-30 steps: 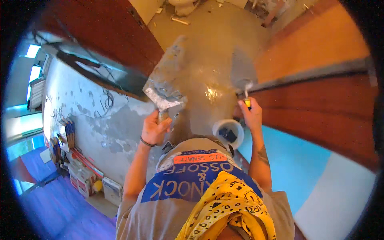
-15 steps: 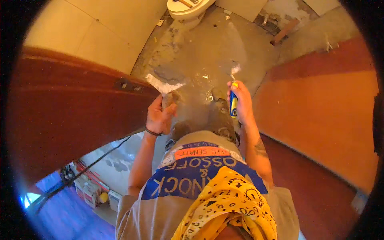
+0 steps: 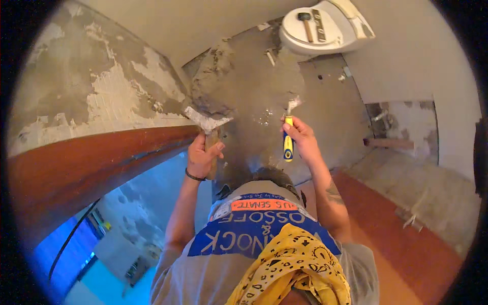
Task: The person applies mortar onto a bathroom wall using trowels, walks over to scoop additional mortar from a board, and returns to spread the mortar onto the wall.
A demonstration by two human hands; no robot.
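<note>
Left hand [image 3: 202,156]: grip around wide trowel [image 3: 207,122]; right hand [image 3: 304,138]: grip around second trowel [image 3: 288,147] (yellow-blue handled); far toilet [image 3: 310,49] now fuller in view; work apparently faces it.

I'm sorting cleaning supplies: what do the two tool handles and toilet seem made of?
Brownish handle in left hand: possibly wood, looking dull. Yellow-and-blue handle in right hand: likely plastic, smooth, crisply coloured. Toilet: probably glazed ceramic, smooth, evenly white.

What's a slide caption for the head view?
Left hand holding a broad-headed tool, right hand a yellow-and-blue-handled tool; toilet beyond, mallet atop.
</note>
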